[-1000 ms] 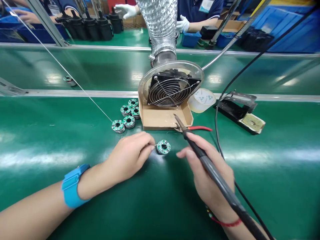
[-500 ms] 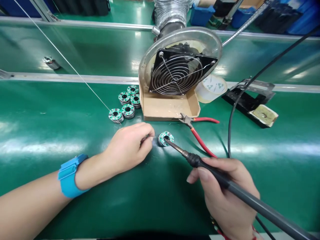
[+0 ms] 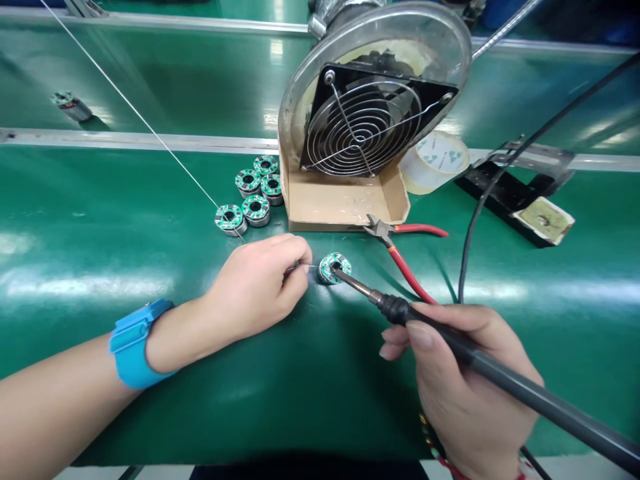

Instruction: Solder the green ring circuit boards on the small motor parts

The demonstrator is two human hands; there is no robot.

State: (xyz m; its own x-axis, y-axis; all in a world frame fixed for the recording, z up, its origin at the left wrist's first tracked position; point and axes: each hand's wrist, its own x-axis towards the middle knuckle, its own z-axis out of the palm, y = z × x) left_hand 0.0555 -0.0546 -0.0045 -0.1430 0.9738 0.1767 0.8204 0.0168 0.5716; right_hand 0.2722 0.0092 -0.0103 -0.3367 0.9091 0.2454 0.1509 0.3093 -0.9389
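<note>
Between thumb and forefinger, my left hand (image 3: pixel 267 283) pinches a thin solder wire (image 3: pixel 311 266) whose end reaches the side of a small round motor part (image 3: pixel 334 268) topped by a green circuit board. The wire's other length runs up to the left from behind that hand. My right hand (image 3: pixel 470 380) is closed around the dark handle of a soldering iron (image 3: pixel 425 329). The iron's tip lies over the board, near its dark centre hole; exact contact is too small to tell. A blue band (image 3: pixel 140 343) circles my left wrist.
Several similar round parts (image 3: pixel 256 209) stand grouped left of a cardboard tray (image 3: pixel 330 203) under a fan (image 3: pixel 363 130). Red-handled cutters (image 3: pixel 400 250) lie right of the worked part. Farther right are a tape roll (image 3: pixel 435 162), an iron stand (image 3: pixel 520 200) and a black cable (image 3: pixel 467 253).
The camera view has shifted, so the bench and fan appear higher and larger. Both hands keep their holds, with the iron tip still at the same round part.
</note>
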